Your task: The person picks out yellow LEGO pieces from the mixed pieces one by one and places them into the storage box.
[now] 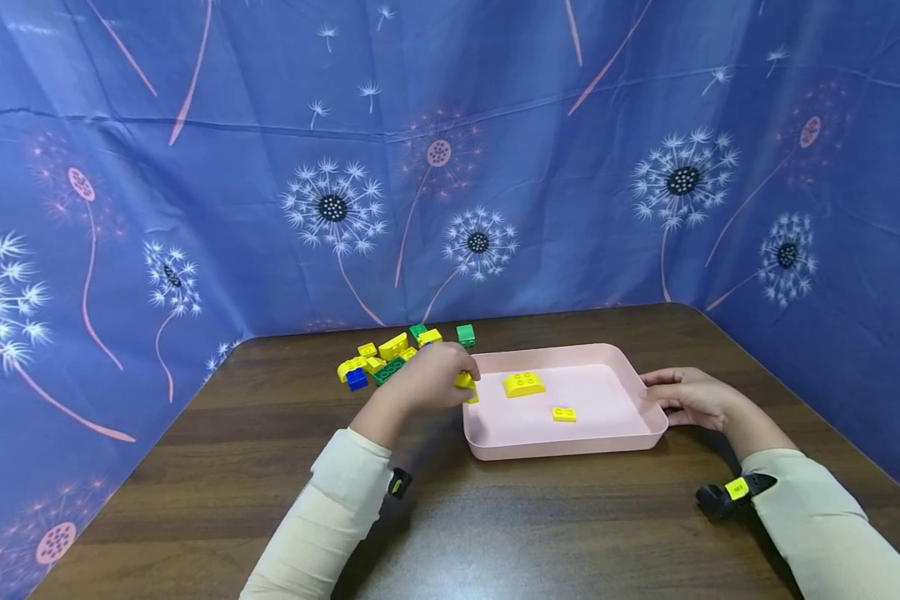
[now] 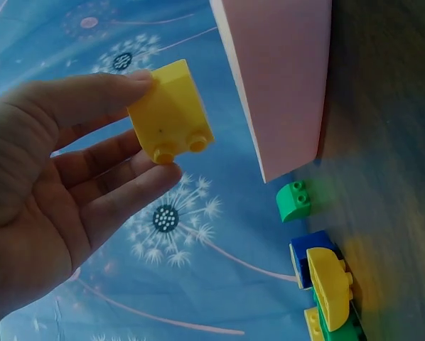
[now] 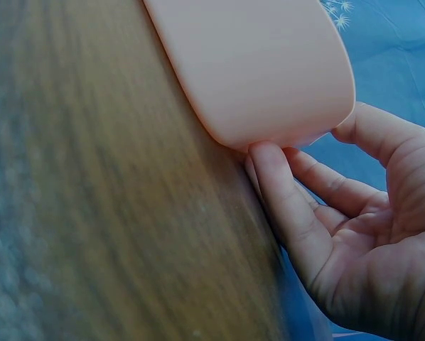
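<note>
My left hand (image 1: 437,375) pinches a yellow building block (image 2: 171,114) between thumb and fingers, just at the left wall of a shallow pink tray (image 1: 562,448). Two studs show on that block in the left wrist view. Inside the tray lie a yellow arched block (image 1: 524,384) and a small flat yellow block (image 1: 564,414). At the tray's right end my right hand (image 1: 693,398) holds the wall, its thumb (image 3: 372,128) over the rim and its fingers (image 3: 276,174) against the outside.
Left of the tray is a loose pile of yellow, green and blue blocks (image 1: 356,379), partly hidden behind my left hand. A single green block (image 1: 466,335) stands near the tray's back left corner. Blue dandelion-print cloth (image 1: 555,167) hangs behind the brown wooden table (image 1: 540,525).
</note>
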Motion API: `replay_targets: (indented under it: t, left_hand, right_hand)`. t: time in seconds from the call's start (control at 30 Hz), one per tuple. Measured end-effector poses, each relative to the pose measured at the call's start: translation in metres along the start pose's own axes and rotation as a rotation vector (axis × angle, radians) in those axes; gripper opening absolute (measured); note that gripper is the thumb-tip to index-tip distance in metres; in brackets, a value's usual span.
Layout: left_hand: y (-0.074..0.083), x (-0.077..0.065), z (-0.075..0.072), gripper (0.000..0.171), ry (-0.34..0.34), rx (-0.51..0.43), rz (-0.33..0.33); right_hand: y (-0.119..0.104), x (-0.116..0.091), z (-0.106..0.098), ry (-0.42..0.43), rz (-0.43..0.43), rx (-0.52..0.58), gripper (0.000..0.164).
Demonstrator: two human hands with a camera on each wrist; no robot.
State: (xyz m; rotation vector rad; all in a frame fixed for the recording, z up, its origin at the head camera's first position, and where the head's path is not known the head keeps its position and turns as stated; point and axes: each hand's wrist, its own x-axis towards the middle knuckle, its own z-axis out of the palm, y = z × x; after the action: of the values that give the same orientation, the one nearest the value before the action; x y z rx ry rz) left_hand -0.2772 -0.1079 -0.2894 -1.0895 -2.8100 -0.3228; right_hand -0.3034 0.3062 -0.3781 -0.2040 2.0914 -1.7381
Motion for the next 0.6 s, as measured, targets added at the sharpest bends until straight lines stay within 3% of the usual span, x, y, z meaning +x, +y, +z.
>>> replay_targets:
  t: [0.37, 0.6]
  left_hand:
    - [-0.002, 0.027, 0.005, 0.018, -0.104, 0.003, -0.023]
    - [-0.005, 0.049, 0.008, 0.018, -0.128, -0.034, -0.061]
  right_hand:
    - [0.002, 0.001, 0.002, -0.002, -0.003, 0.018, 0.065]
    - [0.0, -0.001, 0.001, 0.011, -0.002, 0.016, 0.064]
